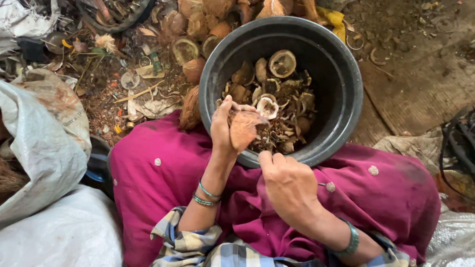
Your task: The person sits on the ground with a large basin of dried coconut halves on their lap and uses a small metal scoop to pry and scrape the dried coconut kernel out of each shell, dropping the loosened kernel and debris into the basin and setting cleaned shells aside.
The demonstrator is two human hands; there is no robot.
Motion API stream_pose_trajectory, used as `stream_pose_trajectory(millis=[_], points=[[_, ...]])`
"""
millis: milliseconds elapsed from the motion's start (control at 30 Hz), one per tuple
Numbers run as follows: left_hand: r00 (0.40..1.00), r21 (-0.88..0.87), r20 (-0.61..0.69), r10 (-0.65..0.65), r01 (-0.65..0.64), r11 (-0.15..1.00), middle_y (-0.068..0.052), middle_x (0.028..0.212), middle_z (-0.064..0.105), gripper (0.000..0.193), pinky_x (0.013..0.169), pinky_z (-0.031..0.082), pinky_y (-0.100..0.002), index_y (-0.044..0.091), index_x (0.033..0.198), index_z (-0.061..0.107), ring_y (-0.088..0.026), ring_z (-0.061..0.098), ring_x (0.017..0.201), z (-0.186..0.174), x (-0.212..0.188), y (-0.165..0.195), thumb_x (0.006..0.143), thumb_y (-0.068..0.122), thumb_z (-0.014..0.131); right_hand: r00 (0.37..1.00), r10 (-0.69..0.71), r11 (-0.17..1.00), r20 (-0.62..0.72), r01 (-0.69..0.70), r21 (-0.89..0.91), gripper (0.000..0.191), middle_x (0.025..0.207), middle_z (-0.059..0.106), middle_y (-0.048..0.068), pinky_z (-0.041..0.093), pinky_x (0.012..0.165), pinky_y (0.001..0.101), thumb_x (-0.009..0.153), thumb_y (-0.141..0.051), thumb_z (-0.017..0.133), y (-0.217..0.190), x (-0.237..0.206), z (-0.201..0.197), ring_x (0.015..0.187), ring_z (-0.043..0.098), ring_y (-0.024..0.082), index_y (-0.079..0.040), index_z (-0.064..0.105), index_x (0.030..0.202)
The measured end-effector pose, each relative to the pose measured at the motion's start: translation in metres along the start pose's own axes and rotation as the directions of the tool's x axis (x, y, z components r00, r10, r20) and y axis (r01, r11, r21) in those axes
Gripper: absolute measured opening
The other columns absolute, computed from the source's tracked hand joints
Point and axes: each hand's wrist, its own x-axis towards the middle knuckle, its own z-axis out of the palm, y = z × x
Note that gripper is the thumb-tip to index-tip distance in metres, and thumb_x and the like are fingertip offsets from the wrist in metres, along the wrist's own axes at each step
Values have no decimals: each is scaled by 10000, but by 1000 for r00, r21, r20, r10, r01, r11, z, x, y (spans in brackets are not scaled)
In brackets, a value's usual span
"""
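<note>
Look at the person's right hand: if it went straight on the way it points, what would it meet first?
Probably the coconut shell piece held in the left hand; the right hand points up at it, though depth is unclear.

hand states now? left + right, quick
Left hand: closed around a brown coconut shell piece, held over the black tub.
Right hand: closed in a fist; whether it holds anything cannot be told.
</note>
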Motion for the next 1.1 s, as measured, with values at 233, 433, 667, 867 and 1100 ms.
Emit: stream_pose_trajectory(millis=[233,433,667,867,1100], points=[[960,178,-118,253,-230,957,-250,847,723,331,651,613,-409,20,859,589,-304,716,703,3,0,-4,1073,269,543,999,24,997,-25,-22,79,102,774,683,105,544,612,422,821,-79,583,13,7,6,742,708,287,-109,621,910],[932,313,-90,352,-309,898,-213,839,768,342,669,594,-310,25,851,599,-219,722,708,9,5,-1,1082,266,523,999,50,993,-6,-49,105,139,761,693,91,546,608,411,835,-69,579,19,7,17,743,714,275,-113,646,949],[768,795,171,617,-478,374,-140,848,778,291,645,522,-290,35,882,637,-193,660,706,10,9,-7,1102,210,561,988,115,991,108,-107,-76,117,783,730,102,565,584,403,885,-107,552,21,23,43,722,742,281,-109,661,926],[989,-29,-29,145,-146,989,-223,888,751,363,781,629,-448,50,847,655,-341,749,837,-21,32,18,1060,323,547,986,159,987,58,-160,28,116,782,738,96,540,601,454,935,-207,589,58,24,9,722,729,307,-143,684,916],[980,-280,131,-148,179,943,-201,963,754,511,894,607,-507,45,873,701,-395,736,974,-48,41,15,1093,460,502,997,82,963,-13,-76,257,76,788,740,59,521,566,432,879,-197,664,51,16,-21,706,715,286,-170,719,924]])
